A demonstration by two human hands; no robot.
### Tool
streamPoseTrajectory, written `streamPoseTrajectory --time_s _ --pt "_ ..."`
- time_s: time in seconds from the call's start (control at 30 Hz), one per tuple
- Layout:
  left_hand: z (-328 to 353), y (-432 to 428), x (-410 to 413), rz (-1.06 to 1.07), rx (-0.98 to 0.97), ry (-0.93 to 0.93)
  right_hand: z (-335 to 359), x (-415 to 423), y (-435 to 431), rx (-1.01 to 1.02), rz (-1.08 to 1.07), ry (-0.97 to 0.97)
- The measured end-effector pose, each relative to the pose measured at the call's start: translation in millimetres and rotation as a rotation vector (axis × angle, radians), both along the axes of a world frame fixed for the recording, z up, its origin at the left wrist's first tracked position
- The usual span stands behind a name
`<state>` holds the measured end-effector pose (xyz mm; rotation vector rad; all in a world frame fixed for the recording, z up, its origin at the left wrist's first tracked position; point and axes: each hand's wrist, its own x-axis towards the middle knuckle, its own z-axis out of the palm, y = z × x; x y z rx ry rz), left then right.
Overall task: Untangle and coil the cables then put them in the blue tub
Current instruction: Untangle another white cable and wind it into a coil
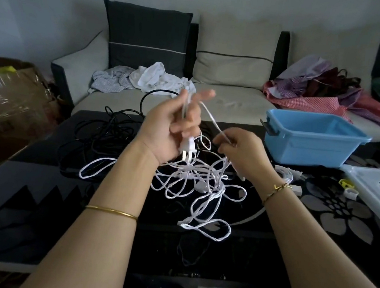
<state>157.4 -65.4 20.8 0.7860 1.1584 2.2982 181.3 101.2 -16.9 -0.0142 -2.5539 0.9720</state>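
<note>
The white cable lies mostly as a loose tangle on the dark counter, directly below both hands. Its plug hangs at the heel of the left hand, which is raised with the palm towards the camera. The left fingers are partly curled round the run of cable above the plug. This probably anchors the free end so that loops can be laid over the hand.

The right hand pinches one strand between thumb and fingertips, holding it taut between the two hands, apparently to feed slack out of the tangle.

The black cables lie in a heap on the counter to the left. The blue tub stands open at the right rear, near the right hand.
</note>
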Motion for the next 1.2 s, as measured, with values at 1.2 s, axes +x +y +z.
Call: streamPoseTrajectory --time_s 1.2 --pt "-20.6 16.1 -13.0 0.774 -0.442 0.411 27.4 30.9 -7.1 0.101 0.19 -0.089"
